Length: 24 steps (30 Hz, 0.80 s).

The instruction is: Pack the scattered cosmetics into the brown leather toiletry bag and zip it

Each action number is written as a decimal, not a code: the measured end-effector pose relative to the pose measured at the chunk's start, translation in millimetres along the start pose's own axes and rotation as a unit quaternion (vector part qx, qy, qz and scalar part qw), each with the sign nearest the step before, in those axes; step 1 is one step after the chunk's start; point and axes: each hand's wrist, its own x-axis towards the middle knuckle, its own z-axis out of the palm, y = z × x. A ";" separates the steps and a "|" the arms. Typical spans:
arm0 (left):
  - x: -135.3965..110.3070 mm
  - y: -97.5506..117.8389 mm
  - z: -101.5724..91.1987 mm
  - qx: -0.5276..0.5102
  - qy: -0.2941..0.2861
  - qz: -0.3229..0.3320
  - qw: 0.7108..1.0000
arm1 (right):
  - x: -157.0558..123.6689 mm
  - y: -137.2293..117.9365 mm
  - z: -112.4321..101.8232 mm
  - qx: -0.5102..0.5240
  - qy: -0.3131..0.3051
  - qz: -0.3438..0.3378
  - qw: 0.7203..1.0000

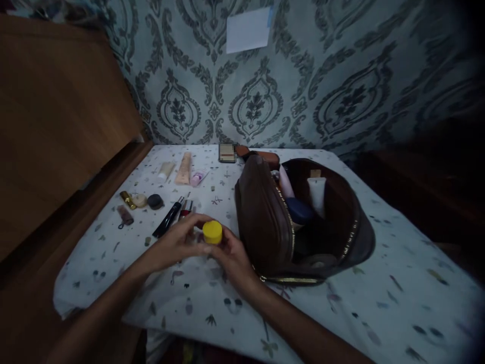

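Being gripped by the fingers of the left hand (176, 242) and right hand (235, 254) beside the open leather bag (263, 222), the round yellow container (212, 232) is seemingly being handled, steady support being called for next.

"Where is this single view looking from?"
"It's sitting on the person's head, facing forward and downward across the counter (382, 308)."
"How near?"
"Close: the left hand (182, 237) and right hand (235, 257) are showing just below centre, while the patterned wall (253, 101) is standing behind the counter."
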 end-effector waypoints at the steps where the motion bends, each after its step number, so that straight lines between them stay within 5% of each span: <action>1: -4.0 -1.9 3.1 0.023 0.004 0.008 1.000 | -0.8 0.3 -0.5 -0.014 -0.004 -0.010 1.000; 7: -6.5 -9.7 11.4 0.028 0.061 -0.020 0.998 | -11.3 -0.4 -1.6 -0.070 -0.010 -0.051 0.996; 11: -5.1 -2.7 6.7 -0.103 0.047 -0.060 0.992 | -15.0 -3.8 -0.2 -0.025 -0.022 -0.064 0.997; 16: -5.4 7.8 7.3 -0.273 0.082 -0.148 0.947 | -14.1 -9.4 0.0 0.002 -0.004 -0.075 0.997; 24: 0.4 37.0 13.1 -0.241 0.138 -0.100 0.955 | -14.9 -2.6 0.7 -0.083 -0.014 -0.054 0.995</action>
